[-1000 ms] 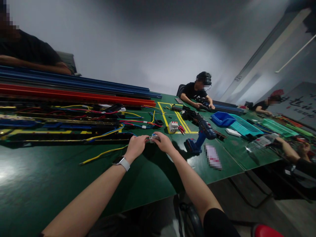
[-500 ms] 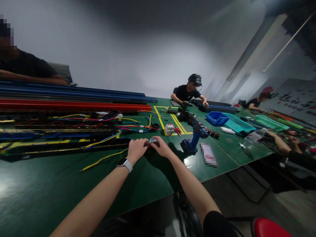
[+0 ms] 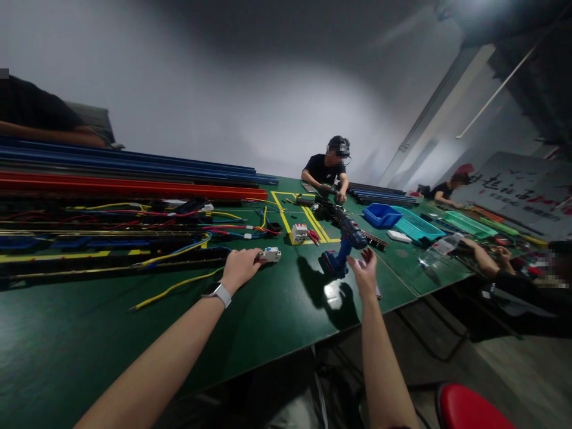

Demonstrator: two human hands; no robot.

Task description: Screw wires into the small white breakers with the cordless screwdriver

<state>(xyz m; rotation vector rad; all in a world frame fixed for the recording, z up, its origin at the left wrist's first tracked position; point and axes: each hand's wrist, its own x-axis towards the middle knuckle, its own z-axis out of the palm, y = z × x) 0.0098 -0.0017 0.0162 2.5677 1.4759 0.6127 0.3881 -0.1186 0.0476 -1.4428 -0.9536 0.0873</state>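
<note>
My left hand (image 3: 242,269), with a watch at the wrist, grips a small white circuit breaker (image 3: 270,255) that has a blue mark, just over the green table (image 3: 268,322). My right hand (image 3: 366,273) is raised beside a blue cordless drill (image 3: 347,241), its fingers apart and nothing in them. The drill stands upright on its battery; whether my fingertips touch its handle I cannot tell. Beyond my left hand sits a wider white breaker block (image 3: 299,233), next to red wires (image 3: 314,236). A yellow wire (image 3: 176,288) lies left of my left hand.
Wired rails (image 3: 111,253), orange channels (image 3: 134,187) and blue channels (image 3: 134,161) fill the left side. A blue bin (image 3: 382,215) and turquoise trays (image 3: 417,224) stand to the right. A co-worker (image 3: 328,167) works across the table; other people sit left and right. A red stool (image 3: 469,408) is below.
My right hand has let go of the small breaker and moved right to the drill, opening its fingers. My left hand keeps the breaker. The view has shifted slightly.
</note>
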